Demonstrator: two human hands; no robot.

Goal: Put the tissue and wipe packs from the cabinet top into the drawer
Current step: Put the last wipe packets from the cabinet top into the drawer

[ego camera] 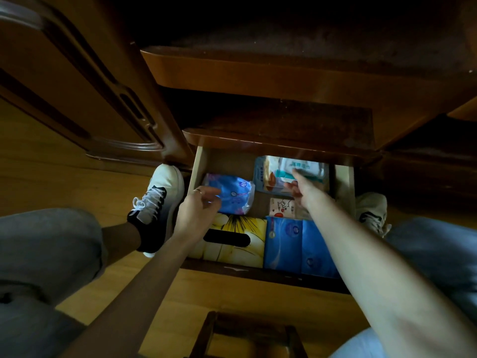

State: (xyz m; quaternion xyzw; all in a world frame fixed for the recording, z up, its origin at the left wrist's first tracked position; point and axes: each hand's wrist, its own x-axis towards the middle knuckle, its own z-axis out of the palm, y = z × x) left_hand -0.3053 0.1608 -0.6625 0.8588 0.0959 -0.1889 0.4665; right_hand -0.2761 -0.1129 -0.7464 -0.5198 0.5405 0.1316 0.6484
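While I watch through the head camera, my left hand [197, 210] rests loosely curled on the blue floral pack [232, 193] at the back left of the open drawer [196, 164], holding nothing that I can make out. My right hand [303, 188] reaches to the pale wipe pack [291, 173] at the back right, fingers on it; a real grip I cannot tell. A yellow tissue box [240, 239], two blue packs [299, 244] and a small cartoon pack [282, 206] already lie inside. My worry: the wipe pack sits high (against the cabinet top's edge) and could snag when the drawer closes. Its print is too blurred to read.
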